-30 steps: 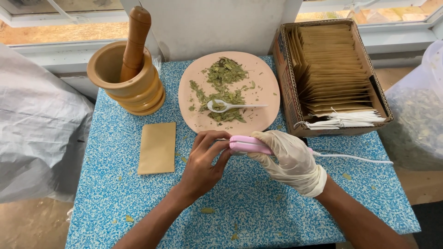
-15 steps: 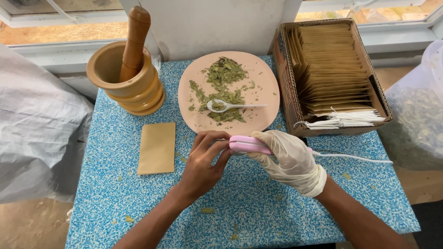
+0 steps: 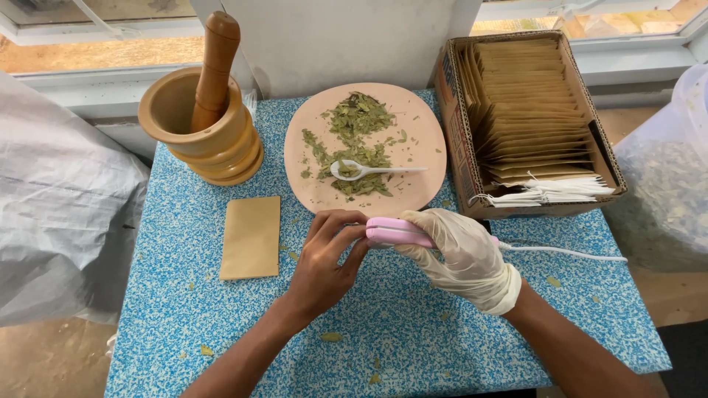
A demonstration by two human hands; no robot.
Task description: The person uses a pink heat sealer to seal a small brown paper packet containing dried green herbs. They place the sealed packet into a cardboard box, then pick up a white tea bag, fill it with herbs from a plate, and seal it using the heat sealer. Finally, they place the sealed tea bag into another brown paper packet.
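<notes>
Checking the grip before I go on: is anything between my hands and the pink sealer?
Nothing visible. The gloved right hand is wrapped around the pink sealer, and the bare left hand touches its front end. The plate and brown packet lie apart from them.

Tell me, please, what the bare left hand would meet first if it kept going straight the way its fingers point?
The left hand points up and away from the person. Its fingertips already touch the pink handheld tool; past that, the first thing in line looks like the round peach plate of dried green leaves, though depth is uncertain.
</notes>
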